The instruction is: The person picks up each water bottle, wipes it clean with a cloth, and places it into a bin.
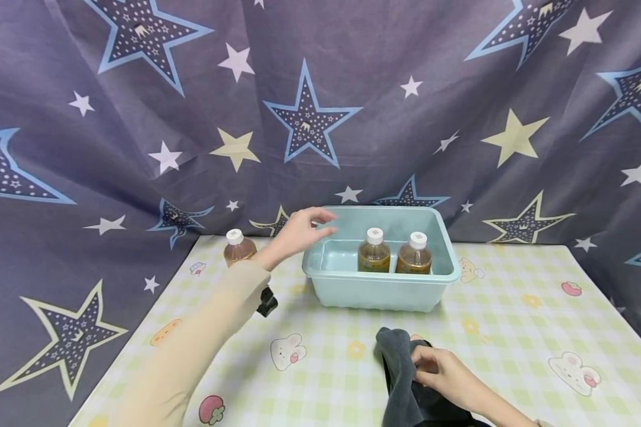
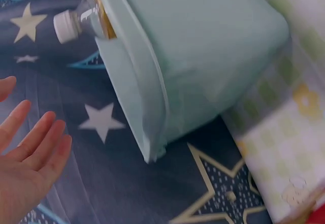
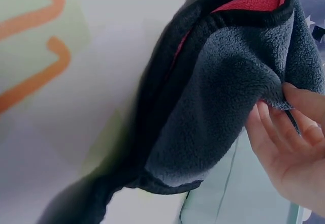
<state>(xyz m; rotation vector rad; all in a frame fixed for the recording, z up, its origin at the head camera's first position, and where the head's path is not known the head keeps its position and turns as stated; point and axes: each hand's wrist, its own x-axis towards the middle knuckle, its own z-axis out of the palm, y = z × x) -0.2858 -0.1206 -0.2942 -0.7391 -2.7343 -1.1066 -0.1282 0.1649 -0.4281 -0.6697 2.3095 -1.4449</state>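
Note:
My left hand [image 1: 299,232] reaches over the left back part of a light blue plastic bin [image 1: 374,293], fingers extended and holding nothing. In the left wrist view that hand [image 2: 33,165] has its fingers spread, apart from the bin wall [image 2: 213,66]. Two white-capped bottles of brownish liquid, a left one [image 1: 374,258] and a right one [image 1: 413,260], stand upright inside the bin. My right hand [image 1: 448,375] pinches a dark grey cloth [image 1: 397,362] in front of the bin. The right wrist view shows this cloth [image 3: 223,92] fuzzy, black-edged, with a red underside.
A third white-capped bottle [image 1: 238,249] stands left of the bin, partly behind my left forearm. A small black object [image 1: 267,301] shows by my left wrist. Pale green checked cloth [image 1: 513,332] covers the table, and a star-patterned curtain [image 1: 384,136] hangs behind it.

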